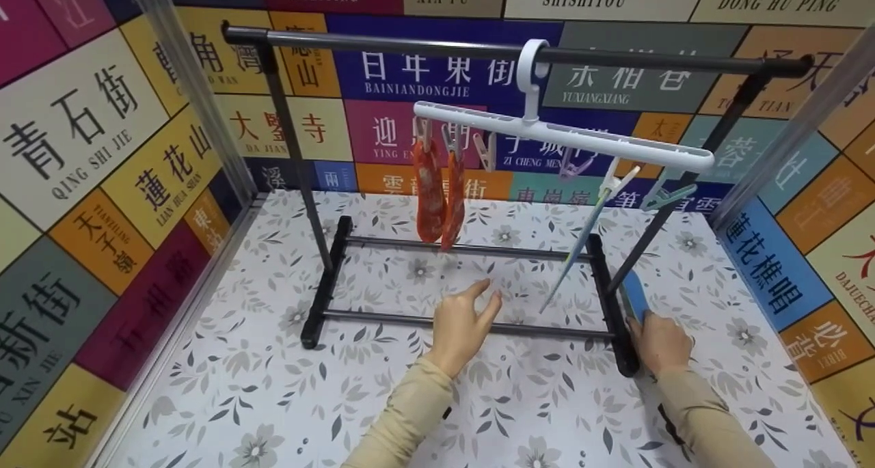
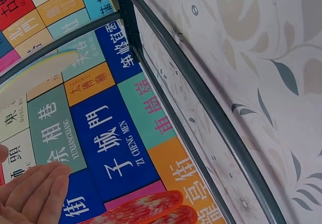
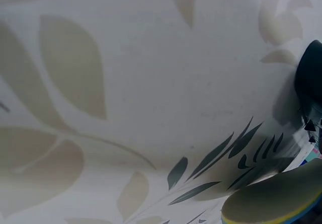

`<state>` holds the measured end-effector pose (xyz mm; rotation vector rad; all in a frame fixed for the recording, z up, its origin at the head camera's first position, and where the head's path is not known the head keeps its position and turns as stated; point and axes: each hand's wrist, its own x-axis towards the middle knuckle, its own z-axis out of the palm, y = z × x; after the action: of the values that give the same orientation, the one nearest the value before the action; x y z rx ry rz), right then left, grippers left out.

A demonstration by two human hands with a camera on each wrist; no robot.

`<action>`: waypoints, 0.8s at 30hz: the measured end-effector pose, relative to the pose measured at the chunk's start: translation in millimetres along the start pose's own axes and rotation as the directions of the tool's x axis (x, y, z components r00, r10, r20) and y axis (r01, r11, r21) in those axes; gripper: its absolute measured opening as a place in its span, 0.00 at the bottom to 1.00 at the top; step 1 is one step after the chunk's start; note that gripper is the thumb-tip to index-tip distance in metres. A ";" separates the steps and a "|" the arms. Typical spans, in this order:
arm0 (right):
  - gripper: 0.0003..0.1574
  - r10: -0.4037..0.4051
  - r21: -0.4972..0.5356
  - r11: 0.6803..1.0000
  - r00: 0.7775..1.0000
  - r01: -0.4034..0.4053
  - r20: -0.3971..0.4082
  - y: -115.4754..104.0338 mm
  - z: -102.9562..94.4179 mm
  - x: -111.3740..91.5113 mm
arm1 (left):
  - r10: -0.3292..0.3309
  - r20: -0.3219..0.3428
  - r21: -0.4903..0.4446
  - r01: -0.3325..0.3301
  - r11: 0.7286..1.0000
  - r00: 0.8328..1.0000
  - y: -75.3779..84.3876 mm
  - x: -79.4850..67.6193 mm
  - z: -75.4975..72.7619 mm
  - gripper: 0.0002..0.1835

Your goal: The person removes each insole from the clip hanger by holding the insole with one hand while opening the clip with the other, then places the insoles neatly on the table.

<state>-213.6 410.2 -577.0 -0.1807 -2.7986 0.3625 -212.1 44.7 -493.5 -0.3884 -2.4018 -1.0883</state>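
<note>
My left hand is raised over the front bar of the rack, thumb and forefinger apart, holding nothing; its fingers also appear in the left wrist view. With my right hand I grip the lower end of a blue insole beside the rack's right foot. In the right wrist view that insole shows a pale face and a yellow-and-blue edge. A matching insole hangs edge-on from a white clip. Two red mottled insoles hang from clips at the left of a white hanger.
The hanger hooks over the top bar of a black rack. A pink clip, a purple clip and a green clip carry nothing. The rack stands on a floral tabletop between sign-covered walls.
</note>
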 end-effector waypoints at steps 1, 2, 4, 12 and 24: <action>0.25 -0.001 0.003 1.000 1.000 0.001 -0.005 0.0 0.3 0.0 | 0.001 -0.005 0.003 -0.001 1.000 1.000 -0.1 -0.1 0.4 0.16; 0.25 -0.002 0.006 1.000 1.000 0.002 -0.011 0.2 0.6 0.1 | 0.003 -0.008 0.003 -0.003 1.000 1.000 0.0 -0.2 0.5 0.16; 0.26 0.003 0.010 1.000 1.000 -0.002 -0.015 1.2 1.4 0.1 | 0.005 -0.010 0.002 -0.005 1.000 1.000 0.3 -0.3 1.1 0.16; 0.23 0.004 0.032 0.999 1.000 -0.003 -0.031 2.7 3.8 -2.0 | 0.001 -0.021 0.005 -0.001 1.000 1.000 1.1 0.6 1.7 0.16; 0.25 -0.014 0.042 0.999 0.993 0.019 -0.116 -2.0 4.5 -9.2 | 0.006 -0.022 0.022 -0.006 1.000 1.000 -0.8 2.8 2.7 0.16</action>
<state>-206.5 405.7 -583.3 -0.1637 -2.6739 0.3957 -215.7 46.4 -494.0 -0.3743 -2.3899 -1.0579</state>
